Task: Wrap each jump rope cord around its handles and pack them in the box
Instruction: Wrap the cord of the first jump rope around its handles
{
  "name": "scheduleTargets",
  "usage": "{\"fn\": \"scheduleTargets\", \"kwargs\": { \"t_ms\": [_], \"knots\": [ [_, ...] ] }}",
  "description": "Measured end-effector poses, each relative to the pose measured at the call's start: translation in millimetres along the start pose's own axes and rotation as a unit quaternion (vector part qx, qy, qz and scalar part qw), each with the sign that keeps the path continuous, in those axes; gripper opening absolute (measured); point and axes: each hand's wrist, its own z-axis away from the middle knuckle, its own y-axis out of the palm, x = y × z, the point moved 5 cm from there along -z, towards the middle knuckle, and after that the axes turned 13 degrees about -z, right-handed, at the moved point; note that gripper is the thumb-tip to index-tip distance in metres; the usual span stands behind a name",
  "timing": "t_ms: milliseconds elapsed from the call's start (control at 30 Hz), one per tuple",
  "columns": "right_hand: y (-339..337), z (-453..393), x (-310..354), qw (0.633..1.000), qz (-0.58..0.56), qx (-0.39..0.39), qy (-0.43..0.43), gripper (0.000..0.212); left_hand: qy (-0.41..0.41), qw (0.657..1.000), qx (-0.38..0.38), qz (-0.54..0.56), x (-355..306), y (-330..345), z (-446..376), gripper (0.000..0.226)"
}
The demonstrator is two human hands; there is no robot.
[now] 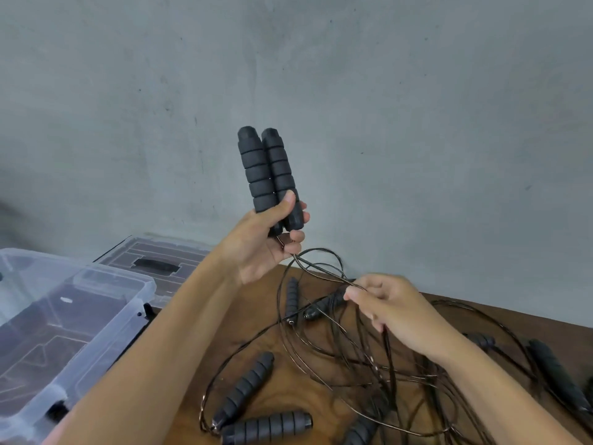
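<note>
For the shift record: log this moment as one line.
left hand: grips paired handles upright | right hand: pinches cord | wrap: not started | box: open, no ropes visible inside

From my feed the light is soft, even and fairly dim, with no hard shadows. The clear box (80,303) shows faint pale sheen. Wide-angle bending curves the table edge (500,308); corners look smeared and soft
</note>
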Motion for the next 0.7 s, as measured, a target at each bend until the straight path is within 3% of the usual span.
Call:
{"fn": "scheduleTargets", "kwargs": {
  "t_ms": [200,533,700],
  "knots": [
    [-54.1,-8.6,37.9,0.984,0.153,-0.081,-0.036,0.024,-0.028,1.0,0.009,-0.008,17.1,-6.8,3.4,0.035],
    [-73.9,-25.7,101.4,0.942,0.296,-0.074,-0.143,0.008,-0.073,0.996,0.051,0.004,52.2,16.4,6.7,0.034],
    [-59.5,-31.7,132.5,0.9,0.377,-0.058,-0.21,0.02,-0.092,0.993,0.07,-0.015,62.2,33.0,6.5,0.043]
  ]
}}
